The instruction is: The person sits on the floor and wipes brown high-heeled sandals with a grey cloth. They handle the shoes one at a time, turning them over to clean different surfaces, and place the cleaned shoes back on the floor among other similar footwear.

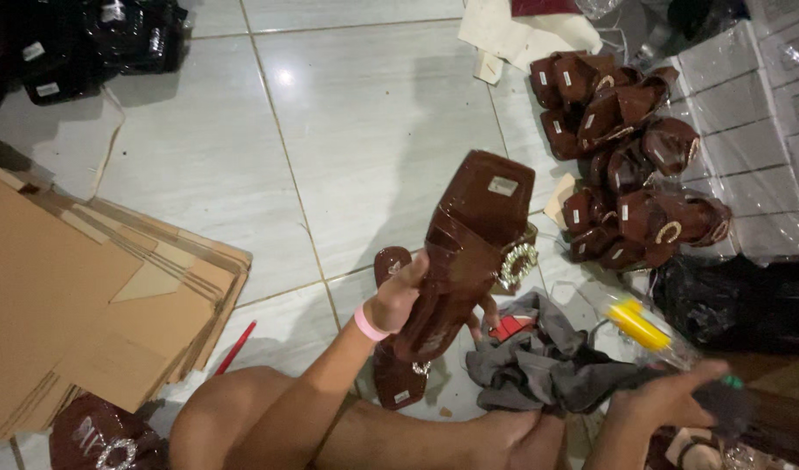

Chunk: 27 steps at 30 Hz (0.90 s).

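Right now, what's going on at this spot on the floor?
A person sits on a tiled floor. Their left hand holds up a glossy brown sandal with a jewelled buckle, sole side toward the camera. Their right hand grips a dark tool; what kind is too blurred to tell. A grey cloth lies between the hands. More brown sandals are heaped beside wrapped white boxes, and flattened cardboard lies to the left.
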Each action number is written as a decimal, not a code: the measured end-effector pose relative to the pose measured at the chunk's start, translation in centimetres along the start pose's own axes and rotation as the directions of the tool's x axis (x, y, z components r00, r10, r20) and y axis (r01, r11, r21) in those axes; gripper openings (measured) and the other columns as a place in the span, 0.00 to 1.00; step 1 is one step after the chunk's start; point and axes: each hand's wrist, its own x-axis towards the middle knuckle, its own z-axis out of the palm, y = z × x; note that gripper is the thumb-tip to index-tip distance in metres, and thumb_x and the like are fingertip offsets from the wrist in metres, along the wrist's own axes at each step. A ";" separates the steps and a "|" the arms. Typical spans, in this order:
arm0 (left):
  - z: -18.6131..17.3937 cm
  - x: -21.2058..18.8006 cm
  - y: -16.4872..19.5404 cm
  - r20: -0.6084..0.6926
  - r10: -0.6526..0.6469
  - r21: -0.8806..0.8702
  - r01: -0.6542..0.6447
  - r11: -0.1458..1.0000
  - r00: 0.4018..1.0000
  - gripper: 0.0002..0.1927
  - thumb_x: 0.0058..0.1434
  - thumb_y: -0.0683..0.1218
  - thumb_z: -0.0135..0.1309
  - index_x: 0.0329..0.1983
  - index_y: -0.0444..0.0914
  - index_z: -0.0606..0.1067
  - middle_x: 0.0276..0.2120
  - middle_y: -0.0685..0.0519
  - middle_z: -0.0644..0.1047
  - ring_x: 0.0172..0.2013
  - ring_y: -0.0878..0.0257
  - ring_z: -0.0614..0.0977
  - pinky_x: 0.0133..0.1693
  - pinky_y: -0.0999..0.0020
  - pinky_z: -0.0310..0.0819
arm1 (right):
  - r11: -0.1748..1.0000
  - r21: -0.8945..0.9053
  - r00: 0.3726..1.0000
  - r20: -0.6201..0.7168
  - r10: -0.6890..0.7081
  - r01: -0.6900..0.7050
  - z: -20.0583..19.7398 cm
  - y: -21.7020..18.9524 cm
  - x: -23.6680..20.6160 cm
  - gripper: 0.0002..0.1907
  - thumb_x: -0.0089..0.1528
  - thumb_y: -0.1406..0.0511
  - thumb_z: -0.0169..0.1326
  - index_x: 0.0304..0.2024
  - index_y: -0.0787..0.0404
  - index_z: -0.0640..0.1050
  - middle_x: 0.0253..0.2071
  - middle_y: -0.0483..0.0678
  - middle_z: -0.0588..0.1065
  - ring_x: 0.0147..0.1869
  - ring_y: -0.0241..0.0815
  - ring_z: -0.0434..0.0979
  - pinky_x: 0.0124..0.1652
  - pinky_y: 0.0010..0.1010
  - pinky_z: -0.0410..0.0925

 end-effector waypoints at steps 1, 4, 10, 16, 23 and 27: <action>-0.3 -0.2 -0.2 0.016 -0.006 -0.044 0.007 0.999 1.000 0.36 0.77 0.65 0.44 0.72 0.33 0.61 0.59 0.40 0.74 0.53 0.43 0.79 0.48 0.51 0.80 | 0.972 -0.185 0.982 -0.101 -0.162 0.142 1.4 -0.2 -0.5 0.38 0.66 0.46 0.64 0.54 0.69 0.62 0.55 0.58 0.71 0.56 0.48 0.79 0.53 0.38 0.77; -1.3 -1.3 -1.1 -0.013 -0.022 -0.064 0.021 0.998 1.000 0.35 0.75 0.63 0.45 0.74 0.35 0.60 0.63 0.42 0.73 0.57 0.42 0.79 0.51 0.44 0.79 | 0.661 -0.432 0.774 0.158 -0.613 0.613 5.0 -0.2 -1.2 0.38 0.70 0.51 0.65 0.54 0.83 0.69 0.54 0.69 0.74 0.55 0.57 0.78 0.53 0.46 0.73; -3.1 -2.0 -1.9 -0.268 0.083 0.304 0.003 0.953 0.960 0.44 0.74 0.69 0.46 0.75 0.29 0.61 0.65 0.42 0.71 0.64 0.53 0.74 0.68 0.54 0.68 | 0.420 -0.792 0.897 0.389 -0.211 0.442 7.4 3.6 -2.8 0.40 0.66 0.42 0.61 0.32 0.78 0.78 0.35 0.65 0.79 0.36 0.65 0.80 0.42 0.52 0.71; -1.9 -0.2 -0.2 -0.213 -0.102 0.576 0.209 0.790 0.972 0.55 0.61 0.76 0.52 0.78 0.34 0.58 0.71 0.46 0.68 0.68 0.61 0.71 0.68 0.65 0.66 | 0.209 -0.608 0.603 0.567 -0.561 0.766 5.0 3.2 -3.9 0.30 0.69 0.50 0.62 0.34 0.74 0.81 0.35 0.67 0.79 0.35 0.69 0.79 0.36 0.53 0.71; -1.9 1.8 0.3 -0.559 -0.232 0.764 0.603 0.227 0.796 0.46 0.50 0.68 0.66 0.64 0.35 0.73 0.51 0.46 0.83 0.51 0.55 0.84 0.55 0.60 0.77 | 0.558 -0.608 0.819 0.501 -0.281 0.564 -1.3 -0.4 -10.4 0.23 0.74 0.55 0.58 0.39 0.73 0.80 0.38 0.64 0.80 0.41 0.58 0.83 0.41 0.45 0.72; -2.7 2.3 -1.5 -0.727 -0.216 0.671 0.610 -0.420 0.651 0.57 0.45 0.72 0.67 0.74 0.44 0.61 0.48 0.44 0.81 0.51 0.47 0.81 0.56 0.51 0.74 | 0.765 -0.394 0.670 0.739 -0.066 0.510 -3.5 0.7 -14.9 0.16 0.65 0.57 0.60 0.38 0.66 0.79 0.33 0.57 0.79 0.35 0.54 0.80 0.37 0.40 0.71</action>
